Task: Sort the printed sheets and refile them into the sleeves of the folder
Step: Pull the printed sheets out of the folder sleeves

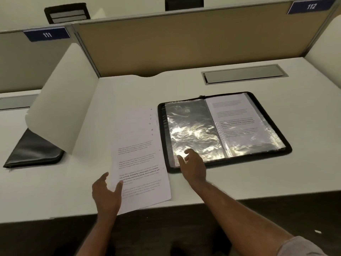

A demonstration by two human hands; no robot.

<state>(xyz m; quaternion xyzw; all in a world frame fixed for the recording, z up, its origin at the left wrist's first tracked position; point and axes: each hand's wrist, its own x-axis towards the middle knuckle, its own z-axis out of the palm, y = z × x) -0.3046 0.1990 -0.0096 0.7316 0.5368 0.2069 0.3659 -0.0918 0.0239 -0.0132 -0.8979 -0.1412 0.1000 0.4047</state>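
Head view: your left hand [106,194] rests with loosely spread fingers on the near edge of the white printed sheets [141,157]. Your right hand [192,166], fingers apart, touches the empty clear sleeve [191,130] of the open black folder [276,124] on the white bench [239,182].

The open folder [224,130] has a matt black cover with a stitched-looking edge, and its clear plastic sleeves [191,130] are glossy and crinkled, throwing bright glare. The printed sheets [140,157] are plain matt white paper. The tabletop [221,182] is a smooth, matt white laminate. Set into it is a cable hatch [244,73] of brushed grey metal. The partition [184,39] looks like tan woven cloth in a grey metal frame. A second black folder [35,152] has a faint leathery sheen.
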